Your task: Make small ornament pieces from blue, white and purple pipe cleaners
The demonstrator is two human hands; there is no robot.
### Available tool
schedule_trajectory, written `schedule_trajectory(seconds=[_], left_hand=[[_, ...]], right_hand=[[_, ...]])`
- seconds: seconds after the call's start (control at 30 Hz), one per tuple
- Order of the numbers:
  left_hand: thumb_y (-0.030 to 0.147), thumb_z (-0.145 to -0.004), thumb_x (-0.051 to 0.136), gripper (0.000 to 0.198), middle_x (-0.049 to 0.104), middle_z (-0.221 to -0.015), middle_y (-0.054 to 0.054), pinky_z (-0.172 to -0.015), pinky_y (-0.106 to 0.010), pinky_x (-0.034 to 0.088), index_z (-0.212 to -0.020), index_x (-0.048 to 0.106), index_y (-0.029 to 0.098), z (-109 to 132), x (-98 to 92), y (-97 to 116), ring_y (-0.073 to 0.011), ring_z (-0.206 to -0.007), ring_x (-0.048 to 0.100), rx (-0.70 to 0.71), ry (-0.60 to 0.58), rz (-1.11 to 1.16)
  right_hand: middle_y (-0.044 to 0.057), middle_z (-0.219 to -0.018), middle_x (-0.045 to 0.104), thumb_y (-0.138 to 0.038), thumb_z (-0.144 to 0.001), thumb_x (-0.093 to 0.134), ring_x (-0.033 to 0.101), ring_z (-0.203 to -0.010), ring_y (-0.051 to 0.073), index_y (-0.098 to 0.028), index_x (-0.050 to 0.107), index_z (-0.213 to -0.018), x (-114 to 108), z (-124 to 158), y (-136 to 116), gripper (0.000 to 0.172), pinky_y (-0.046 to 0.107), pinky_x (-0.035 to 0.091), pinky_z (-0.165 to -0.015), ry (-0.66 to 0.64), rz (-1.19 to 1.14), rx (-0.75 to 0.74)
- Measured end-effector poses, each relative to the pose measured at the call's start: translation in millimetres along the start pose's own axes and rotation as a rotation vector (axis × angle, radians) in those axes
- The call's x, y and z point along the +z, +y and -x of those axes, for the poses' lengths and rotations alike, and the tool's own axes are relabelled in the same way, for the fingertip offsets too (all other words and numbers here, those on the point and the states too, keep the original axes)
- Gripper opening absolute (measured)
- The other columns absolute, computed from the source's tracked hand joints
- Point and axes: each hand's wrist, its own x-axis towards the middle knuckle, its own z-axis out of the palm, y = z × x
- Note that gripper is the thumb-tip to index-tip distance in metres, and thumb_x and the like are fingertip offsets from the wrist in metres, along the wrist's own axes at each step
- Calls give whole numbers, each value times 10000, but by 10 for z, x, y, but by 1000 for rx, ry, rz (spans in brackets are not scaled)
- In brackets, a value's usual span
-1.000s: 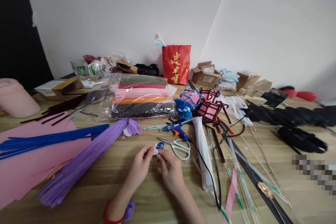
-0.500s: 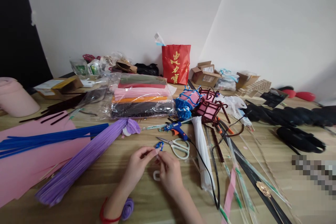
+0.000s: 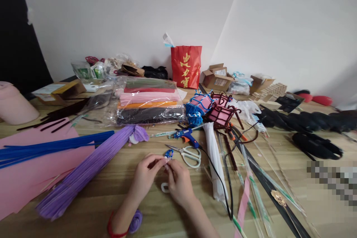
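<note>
My left hand and my right hand meet at the fingertips low in the middle of the view. Both are closed in a pinch on a small pale piece too small to name. A blue-and-white twisted loop shows just past the fingertips; whether it is joined to the pinched piece I cannot tell. Close to the right hand lie scissors with pale handles, and a blue glue gun is behind them. A small white ring-shaped piece rests between my wrists, with a purple coil beside my left forearm.
Purple fuzzy stems, blue stems and pink sheets spread on the left. Bagged coloured stems lie behind. Pink-and-brown lanterns stand right of centre, with white stems and the glue gun's black cord nearer.
The view has shifted slightly. Both hands keep their pinch at almost the same spot, and the twisted loop beyond the fingers shows a little more clearly.
</note>
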Motion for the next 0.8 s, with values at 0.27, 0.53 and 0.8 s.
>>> schedule_trajectory(seconds=[0.27,0.53,0.8], left_hand=[[324,-807,537,192,573,-745,-15,-629,-257,451,-745,632,168,18,15,71,-160,-695,563,30,5,18],[353,-790,535,216,572,-708,-6,-657,-267,448,-706,609,168,2,50,64,-168,-697,552,-57,-16,80],[417,-703,623,269,583,-625,2,-526,-223,401,-712,640,149,-11,9,90,-131,-578,492,-267,-39,291]], right_hand=[[71,-802,649,-95,-848,410,588,-730,168,-164,629,-923,30,7,-7,242,253,466,-684,18,-14,-26],[99,-823,637,3,-729,371,571,-748,189,-143,602,-1090,24,54,61,453,295,490,-678,20,176,-165],[76,-819,650,-50,-794,393,593,-682,164,-175,615,-1058,18,37,73,367,262,491,-641,18,95,-58]])
